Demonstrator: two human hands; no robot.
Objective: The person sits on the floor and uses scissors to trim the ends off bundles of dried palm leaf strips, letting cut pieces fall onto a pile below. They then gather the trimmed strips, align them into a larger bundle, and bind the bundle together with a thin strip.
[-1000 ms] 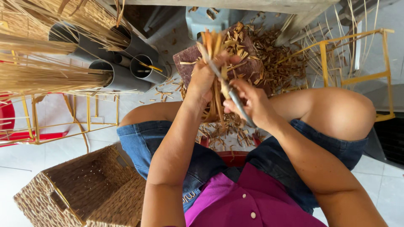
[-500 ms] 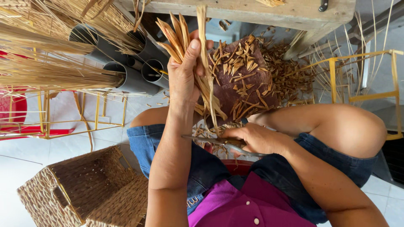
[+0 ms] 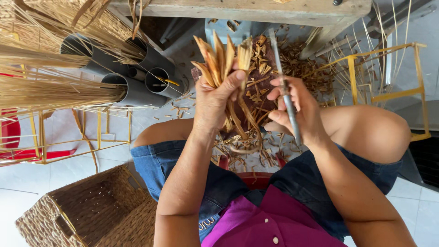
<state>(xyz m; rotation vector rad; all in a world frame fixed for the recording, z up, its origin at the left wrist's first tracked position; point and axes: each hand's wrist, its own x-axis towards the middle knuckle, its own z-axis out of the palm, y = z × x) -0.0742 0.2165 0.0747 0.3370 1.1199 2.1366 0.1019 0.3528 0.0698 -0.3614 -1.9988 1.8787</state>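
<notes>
Reeds (image 3: pixel 218 61), a bundle of flat tan strips, held upright in the left hand (image 3: pixel 215 100) between the knees; cut tips fan out above the fist, loose tails curl down below it. Left grip closed tight round the bundle. Right hand (image 3: pixel 297 110) just beside it, fingers wrapped shut on a slim grey blade (image 3: pixel 284 87), point up, level with the reed tips but apart from them.

Progress, judged: plenty of trimming done. A thick litter of offcuts (image 3: pixel 292 59) covers the floor ahead and under the legs. The bundle in hand looks unfinished, ends uneven.

Count: one bundle, roughly six or seven strips showing; one blade. Four grey tubes (image 3: pixel 137 89) to the left, stuffed with long straw (image 3: pixel 50 87). One woven basket (image 3: pixel 87 215) at lower left. Two yellow wire frames (image 3: pixel 388 91), one each side. Wooden surface (image 3: pixel 256 10) edge overhead.
</notes>
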